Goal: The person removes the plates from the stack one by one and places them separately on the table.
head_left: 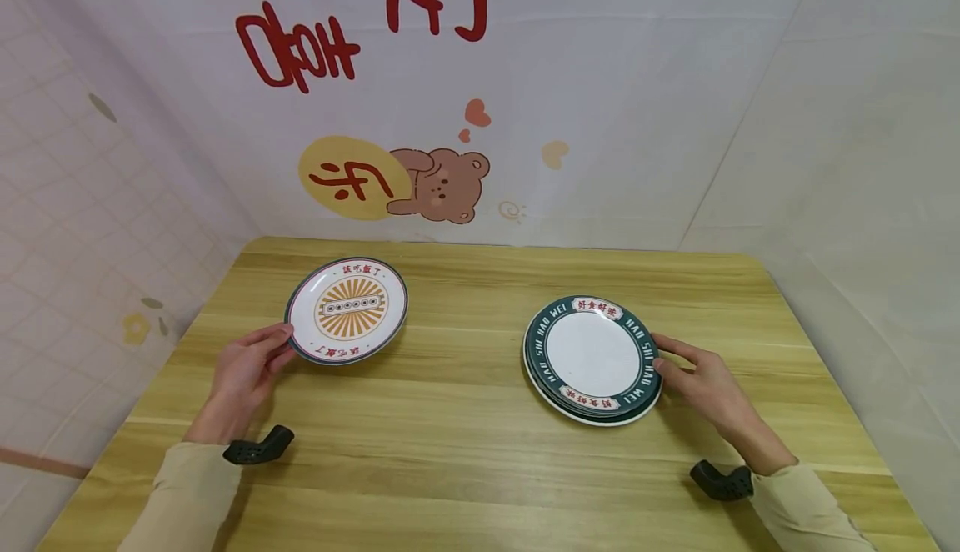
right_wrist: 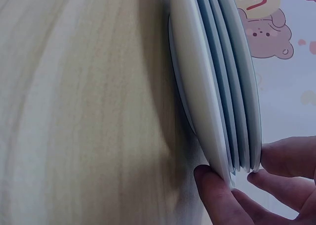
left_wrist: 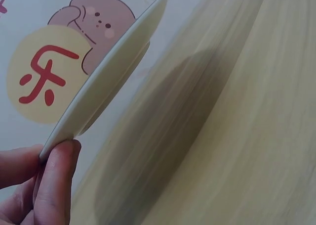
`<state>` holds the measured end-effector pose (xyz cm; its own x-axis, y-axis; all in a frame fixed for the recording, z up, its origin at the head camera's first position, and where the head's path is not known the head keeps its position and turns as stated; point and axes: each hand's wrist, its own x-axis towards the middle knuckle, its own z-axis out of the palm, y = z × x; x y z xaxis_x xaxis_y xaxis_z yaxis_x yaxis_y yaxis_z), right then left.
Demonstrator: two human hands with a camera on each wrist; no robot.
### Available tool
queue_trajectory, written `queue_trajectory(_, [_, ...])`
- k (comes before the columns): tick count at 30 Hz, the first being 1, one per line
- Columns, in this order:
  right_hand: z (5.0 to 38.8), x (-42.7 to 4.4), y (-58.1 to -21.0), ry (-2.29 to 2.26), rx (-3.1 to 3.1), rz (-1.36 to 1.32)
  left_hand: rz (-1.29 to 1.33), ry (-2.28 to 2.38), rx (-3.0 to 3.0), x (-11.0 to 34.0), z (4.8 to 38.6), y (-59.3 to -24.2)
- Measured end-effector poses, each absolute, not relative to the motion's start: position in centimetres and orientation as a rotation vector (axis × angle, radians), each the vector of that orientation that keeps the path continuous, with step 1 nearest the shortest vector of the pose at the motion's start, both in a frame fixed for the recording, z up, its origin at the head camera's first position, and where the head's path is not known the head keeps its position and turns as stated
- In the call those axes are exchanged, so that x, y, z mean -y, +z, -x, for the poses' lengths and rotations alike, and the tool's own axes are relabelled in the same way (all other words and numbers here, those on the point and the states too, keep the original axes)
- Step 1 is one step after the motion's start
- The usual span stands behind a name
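Observation:
A white plate point(head_left: 349, 350) with an orange sunburst and a dark rim is pinched at its left edge by my left hand point(head_left: 246, 368). It is held above the table, and its pale underside point(left_wrist: 106, 81) and shadow show in the left wrist view. On the right of the table is a stack of several plates point(head_left: 592, 350), the top one white with a green lettered rim. My right hand point(head_left: 705, 385) grips the stack's right edge. In the right wrist view, one fingertip point(right_wrist: 210, 178) lies under the bottom plate's rim and another digit lies against the top plate's edge.
The wooden table point(head_left: 450, 469) stands against a pale wall cloth point(head_left: 637, 118) printed with red characters and a bear point(head_left: 446, 185). White cloth also lines both sides. A black wrist mount point(head_left: 258, 445) sticks out from the left sleeve, another point(head_left: 722, 481) from the right.

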<state>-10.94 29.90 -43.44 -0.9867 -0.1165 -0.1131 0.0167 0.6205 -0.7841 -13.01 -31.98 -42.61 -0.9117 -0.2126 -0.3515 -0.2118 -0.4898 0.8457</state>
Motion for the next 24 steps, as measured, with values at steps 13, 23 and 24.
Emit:
queue_trajectory(13, [11.0,-29.8,-43.5,-1.263,-2.722,0.085,-0.710,-2.613,1.523,34.1,13.5,-43.2])
queue_trajectory(23, [10.8,-29.9,-43.5,-1.298,-2.667,0.058,-0.752,-2.592,1.540,34.9,13.6,-43.4])
queue_trajectory(24, [10.8,-29.9,-43.5,-1.297,-2.666,0.057,-0.761,-2.589,1.542,35.0,13.6,-43.4])
